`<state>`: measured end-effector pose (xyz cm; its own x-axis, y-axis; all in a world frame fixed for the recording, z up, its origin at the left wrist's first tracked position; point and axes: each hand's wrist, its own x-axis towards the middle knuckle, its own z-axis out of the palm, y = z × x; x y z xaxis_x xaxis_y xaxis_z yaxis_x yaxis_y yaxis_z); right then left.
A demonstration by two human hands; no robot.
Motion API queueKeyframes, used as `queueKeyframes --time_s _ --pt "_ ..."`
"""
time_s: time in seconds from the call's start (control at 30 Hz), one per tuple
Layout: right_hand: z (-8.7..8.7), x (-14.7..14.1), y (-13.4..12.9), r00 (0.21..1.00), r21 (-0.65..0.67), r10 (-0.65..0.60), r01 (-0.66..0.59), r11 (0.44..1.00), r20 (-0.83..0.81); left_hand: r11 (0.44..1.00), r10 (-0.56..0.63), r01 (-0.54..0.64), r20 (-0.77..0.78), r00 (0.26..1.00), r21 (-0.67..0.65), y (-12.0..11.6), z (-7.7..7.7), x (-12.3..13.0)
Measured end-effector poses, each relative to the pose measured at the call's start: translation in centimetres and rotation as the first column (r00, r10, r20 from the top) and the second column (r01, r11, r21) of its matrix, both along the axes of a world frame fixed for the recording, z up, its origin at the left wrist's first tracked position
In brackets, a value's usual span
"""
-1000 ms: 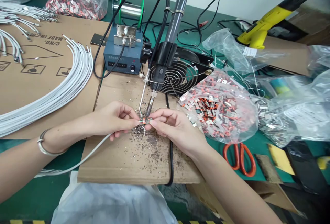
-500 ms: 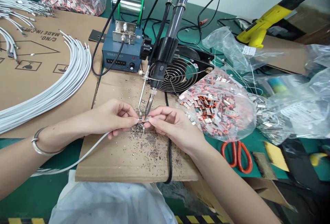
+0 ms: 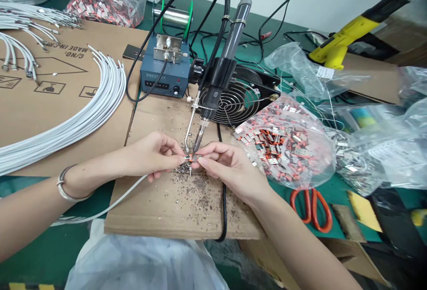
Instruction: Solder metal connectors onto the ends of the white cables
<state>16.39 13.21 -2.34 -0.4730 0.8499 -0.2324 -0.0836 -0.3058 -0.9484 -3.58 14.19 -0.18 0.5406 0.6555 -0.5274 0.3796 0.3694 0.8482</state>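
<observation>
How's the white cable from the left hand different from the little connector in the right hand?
The cable is long and white; the connector is tiny, orange and silver. The cable curves down below the left hand; the connector looks straight, pinched by the right hand. Both are held in bare hands.

"C/NO:", "MADE IN" on cardboard (image 3: pixel 43 107)
</observation>
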Motion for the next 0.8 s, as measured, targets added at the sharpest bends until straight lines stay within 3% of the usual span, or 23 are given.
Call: queueKeyframes --time_s 0.37,0.8 --pt "-0.17 0.04 -0.06 0.999 0.045 0.004 -0.006 0.999 0.043 0.999 -0.008 0.008 -0.011 1.0 0.032 0.06 -0.04 -0.05" --pt "-0.34 0.07 0.01 1.0 0.005 0.008 -0.008 1.0 0.009 0.999 -0.004 0.004 -0.012 1.0 0.045 0.03 0.41 0.16"
